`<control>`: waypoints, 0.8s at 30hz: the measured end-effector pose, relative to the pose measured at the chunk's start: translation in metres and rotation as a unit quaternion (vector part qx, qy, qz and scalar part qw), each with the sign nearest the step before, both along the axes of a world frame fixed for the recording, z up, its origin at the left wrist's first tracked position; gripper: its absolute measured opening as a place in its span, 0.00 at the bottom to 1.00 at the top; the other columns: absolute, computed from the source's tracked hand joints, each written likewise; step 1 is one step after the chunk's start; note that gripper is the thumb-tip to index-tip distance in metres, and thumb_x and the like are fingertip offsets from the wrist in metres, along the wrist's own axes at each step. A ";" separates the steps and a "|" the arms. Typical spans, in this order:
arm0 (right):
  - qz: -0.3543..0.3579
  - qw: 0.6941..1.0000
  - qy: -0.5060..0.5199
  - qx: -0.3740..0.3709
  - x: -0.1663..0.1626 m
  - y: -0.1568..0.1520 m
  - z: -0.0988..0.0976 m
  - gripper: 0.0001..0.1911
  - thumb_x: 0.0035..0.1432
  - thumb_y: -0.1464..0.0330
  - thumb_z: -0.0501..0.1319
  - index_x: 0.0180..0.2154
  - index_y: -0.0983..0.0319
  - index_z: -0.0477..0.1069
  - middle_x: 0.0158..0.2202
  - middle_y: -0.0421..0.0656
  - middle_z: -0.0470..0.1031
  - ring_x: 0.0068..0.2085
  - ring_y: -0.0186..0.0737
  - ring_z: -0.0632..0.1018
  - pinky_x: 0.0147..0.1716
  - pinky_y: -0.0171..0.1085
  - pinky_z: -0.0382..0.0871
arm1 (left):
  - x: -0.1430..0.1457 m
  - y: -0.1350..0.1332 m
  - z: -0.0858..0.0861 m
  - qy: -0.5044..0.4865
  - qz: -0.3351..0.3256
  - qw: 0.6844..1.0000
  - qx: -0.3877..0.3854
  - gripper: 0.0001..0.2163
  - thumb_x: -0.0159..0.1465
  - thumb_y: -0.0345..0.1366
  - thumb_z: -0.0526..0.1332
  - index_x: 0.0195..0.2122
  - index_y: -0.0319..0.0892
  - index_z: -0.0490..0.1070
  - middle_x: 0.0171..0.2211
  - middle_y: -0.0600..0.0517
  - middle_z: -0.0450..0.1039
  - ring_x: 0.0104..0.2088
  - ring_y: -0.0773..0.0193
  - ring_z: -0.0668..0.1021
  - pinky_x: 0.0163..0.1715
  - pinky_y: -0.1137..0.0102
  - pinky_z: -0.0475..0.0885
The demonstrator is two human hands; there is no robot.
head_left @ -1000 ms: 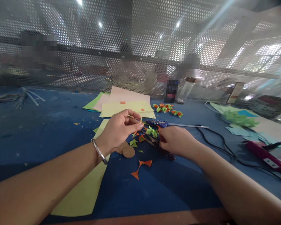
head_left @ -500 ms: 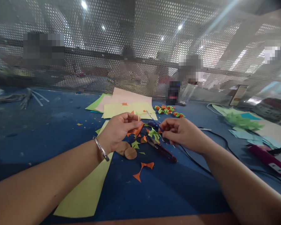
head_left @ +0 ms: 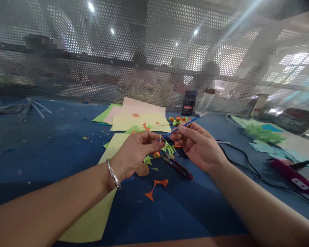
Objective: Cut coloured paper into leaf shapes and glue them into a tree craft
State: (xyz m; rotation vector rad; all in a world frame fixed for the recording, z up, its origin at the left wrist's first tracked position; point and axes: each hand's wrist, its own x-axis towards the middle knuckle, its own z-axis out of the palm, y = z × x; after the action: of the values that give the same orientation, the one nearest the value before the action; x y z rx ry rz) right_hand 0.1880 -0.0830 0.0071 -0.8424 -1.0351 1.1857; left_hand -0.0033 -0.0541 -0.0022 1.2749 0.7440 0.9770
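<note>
My left hand [head_left: 137,152], with a metal bangle on its wrist, is pinched shut on small orange and green paper cut-outs [head_left: 139,129] held above the blue table [head_left: 54,137]. My right hand [head_left: 199,145] is closed on a thin blue stick [head_left: 181,127] that slants up to the right, its lower end meeting the left fingertips. Below the hands lie dark-handled scissors [head_left: 177,166], green paper scraps [head_left: 167,147], an orange bow-shaped scrap [head_left: 156,188] and a brown paper disc [head_left: 143,169].
Sheets of yellow, pink and green paper [head_left: 139,116] lie behind the hands, and a long yellow sheet [head_left: 98,212] in front. A black cable [head_left: 247,164] runs right toward a pink tool [head_left: 293,173]. A perforated metal screen [head_left: 154,61] walls the far edge. Green paper bits [head_left: 262,133] lie at right.
My right hand has risen from the table holding the blue stick and turned its tip up to the right. My left hand has drawn closer, so the fingertips meet.
</note>
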 end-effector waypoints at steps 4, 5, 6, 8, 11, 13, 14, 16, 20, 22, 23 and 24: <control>0.006 1.000 0.008 0.000 -0.002 0.003 -0.006 0.10 0.53 0.65 0.73 0.34 0.60 0.75 0.31 0.39 0.78 0.34 0.34 0.79 0.29 0.30 0.73 | 0.002 -0.003 0.000 -0.018 -0.018 0.999 -0.019 0.15 0.50 0.36 0.77 0.37 0.40 0.79 0.37 0.52 0.78 0.38 0.65 0.77 0.45 0.69 0.69; 0.004 1.000 0.005 0.002 -0.002 0.004 -0.007 0.10 0.53 0.65 0.73 0.34 0.60 0.75 0.31 0.39 0.78 0.34 0.34 0.79 0.29 0.30 0.73 | 0.003 -0.004 0.001 -0.024 -0.021 0.999 -0.025 0.15 0.50 0.36 0.77 0.37 0.40 0.79 0.37 0.52 0.79 0.39 0.65 0.77 0.46 0.68 0.69; 0.003 1.000 0.001 0.003 -0.003 0.004 -0.007 0.10 0.53 0.64 0.73 0.34 0.60 0.75 0.31 0.40 0.78 0.33 0.34 0.79 0.29 0.30 0.73 | 0.003 -0.005 0.001 -0.027 -0.023 0.999 -0.033 0.15 0.50 0.36 0.77 0.38 0.40 0.79 0.38 0.52 0.79 0.38 0.65 0.78 0.46 0.68 0.70; 0.000 1.000 -0.007 0.010 -0.003 0.003 -0.008 0.10 0.54 0.64 0.73 0.34 0.60 0.75 0.31 0.40 0.79 0.33 0.34 0.78 0.29 0.31 0.72 | 0.003 -0.007 0.002 -0.029 -0.022 0.998 -0.045 0.16 0.50 0.36 0.77 0.39 0.41 0.79 0.38 0.52 0.80 0.37 0.66 0.78 0.45 0.67 0.70; -0.007 1.000 -0.015 0.014 -0.003 0.002 -0.008 0.11 0.54 0.64 0.73 0.34 0.60 0.75 0.31 0.40 0.78 0.33 0.35 0.78 0.29 0.31 0.72 | 0.003 -0.010 0.003 -0.015 -0.012 0.999 -0.047 0.16 0.50 0.36 0.77 0.40 0.43 0.79 0.37 0.53 0.80 0.35 0.67 0.78 0.41 0.69 0.70; -0.013 1.000 -0.020 0.016 -0.003 0.002 -0.007 0.10 0.54 0.64 0.72 0.34 0.60 0.74 0.31 0.39 0.77 0.33 0.35 0.77 0.29 0.32 0.71 | 0.002 -0.011 0.004 -0.005 -0.009 0.999 -0.043 0.14 0.53 0.38 0.76 0.39 0.43 0.80 0.37 0.52 0.81 0.36 0.66 0.78 0.38 0.70 0.70; -0.015 0.999 -0.023 0.018 -0.003 0.002 -0.007 0.10 0.54 0.64 0.72 0.34 0.60 0.74 0.31 0.39 0.77 0.33 0.34 0.77 0.29 0.32 0.71 | 0.002 -0.011 0.004 -0.009 -0.010 0.999 -0.047 0.13 0.55 0.41 0.75 0.39 0.43 0.80 0.37 0.51 0.81 0.36 0.65 0.79 0.38 0.70 0.70; -0.019 0.999 -0.030 0.023 -0.003 0.001 -0.007 0.10 0.55 0.64 0.72 0.34 0.60 0.74 0.30 0.39 0.77 0.32 0.34 0.77 0.29 0.31 0.71 | 0.002 -0.011 0.005 -0.030 -0.009 0.997 -0.069 0.13 0.60 0.47 0.70 0.39 0.43 0.81 0.37 0.49 0.82 0.38 0.61 0.80 0.39 0.68 0.71; -0.002 0.999 -0.041 0.025 -0.004 0.000 -0.007 0.10 0.55 0.64 0.72 0.34 0.60 0.74 0.31 0.39 0.77 0.31 0.33 0.77 0.28 0.31 0.71 | 0.001 -0.006 0.006 -0.049 0.005 0.991 -0.124 0.16 0.62 0.51 0.67 0.34 0.42 0.80 0.36 0.47 0.82 0.38 0.59 0.81 0.41 0.65 0.72; 0.003 0.999 -0.043 0.026 -0.004 0.000 -0.008 0.10 0.55 0.64 0.72 0.34 0.59 0.74 0.31 0.39 0.77 0.30 0.33 0.77 0.28 0.31 0.71 | 0.001 -0.004 0.007 -0.038 -0.011 0.991 -0.125 0.15 0.61 0.50 0.68 0.33 0.42 0.80 0.36 0.48 0.83 0.38 0.60 0.81 0.42 0.66 0.72; 0.001 0.999 -0.045 0.027 -0.004 0.000 -0.008 0.10 0.54 0.63 0.72 0.34 0.59 0.74 0.31 0.39 0.77 0.30 0.33 0.77 0.28 0.32 0.71 | 0.000 -0.003 0.007 -0.034 -0.022 0.992 -0.122 0.14 0.61 0.49 0.69 0.34 0.42 0.80 0.37 0.48 0.83 0.38 0.61 0.81 0.42 0.67 0.72; 0.000 0.999 -0.047 0.028 -0.004 0.000 -0.008 0.10 0.54 0.63 0.73 0.34 0.59 0.75 0.31 0.39 0.77 0.30 0.33 0.77 0.27 0.32 0.71 | 0.000 -0.003 0.007 -0.030 -0.032 0.992 -0.119 0.13 0.61 0.48 0.69 0.36 0.43 0.81 0.37 0.49 0.83 0.38 0.61 0.81 0.42 0.68 0.71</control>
State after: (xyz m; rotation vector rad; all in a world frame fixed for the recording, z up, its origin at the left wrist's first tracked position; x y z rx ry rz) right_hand 0.1839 -0.0833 -0.0013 -0.8614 -1.1396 1.1211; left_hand -0.0033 -0.0570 0.0053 1.0520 0.7454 0.8447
